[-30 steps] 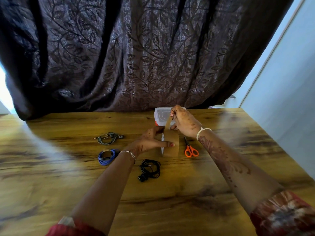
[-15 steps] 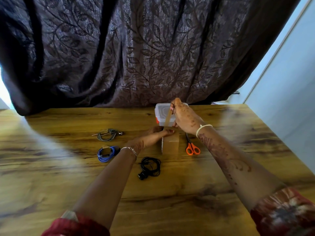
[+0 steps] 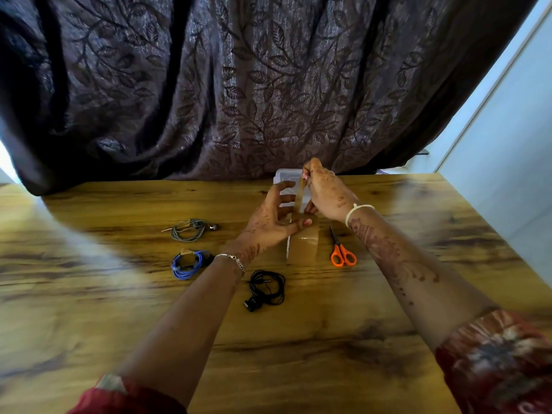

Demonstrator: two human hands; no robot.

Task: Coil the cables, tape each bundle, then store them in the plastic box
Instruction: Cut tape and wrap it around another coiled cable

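Soft daylight enters at left and right, hazy glare washes the table [image 3: 89,294], edges blur and bow.

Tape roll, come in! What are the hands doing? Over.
Left hand presses on tape roll. Right hand pinches tape strip, stretched upward. Scissors lie beside roll, untouched.

The table [image 3: 298,339] is grained wood with a soft sheen, and the curtain [image 3: 239,85] is leaf-patterned cloth. The tape [image 3: 303,249] is glossy brown. The box [image 3: 283,176] is pale plastic and the scissors [image 3: 343,254] have orange plastic handles.
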